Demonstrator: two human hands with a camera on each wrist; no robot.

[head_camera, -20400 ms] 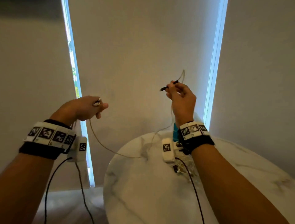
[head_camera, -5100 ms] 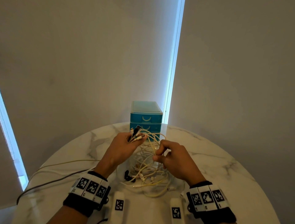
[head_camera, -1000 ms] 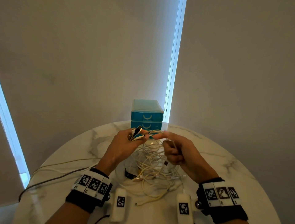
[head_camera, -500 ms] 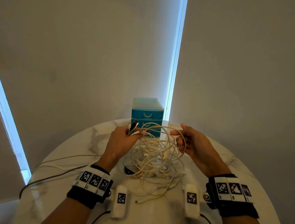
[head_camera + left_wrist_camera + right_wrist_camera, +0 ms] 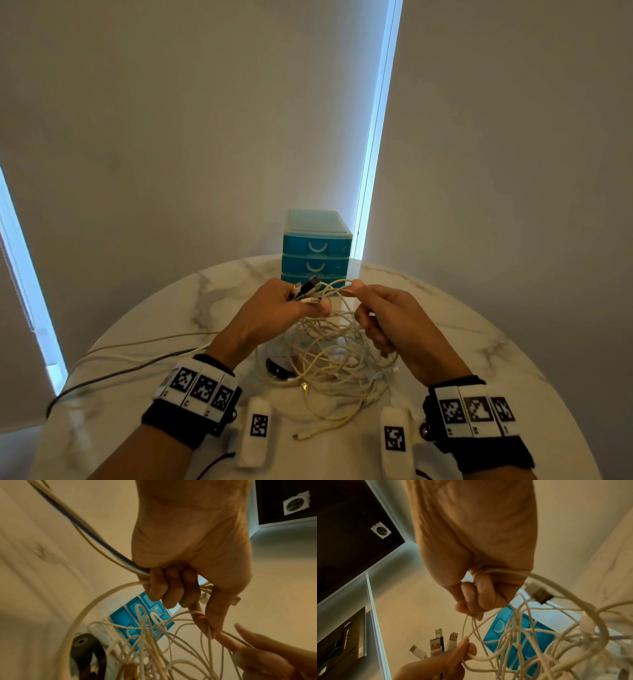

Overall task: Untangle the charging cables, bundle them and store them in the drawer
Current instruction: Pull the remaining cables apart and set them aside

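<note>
Above a round white marble worktop [image 5: 479,342], the left hand [image 5: 274,315] grips a cluster of USB plug ends [image 5: 436,646], fingers [image 5: 171,588] curled around them. The right hand [image 5: 394,325] pinches one strand of the tangled cream-white charging cables [image 5: 329,363], which hang between both hands down to the worktop. Behind them stands a small blue plastic drawer unit [image 5: 317,250], its drawers closed.

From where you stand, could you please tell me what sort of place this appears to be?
Probably a room in a home or small office. A round white marble-patterned table stands against plain walls with narrow strips of daylight, and a small blue plastic drawer unit sits on it behind a tangle of white charging cables.
</note>
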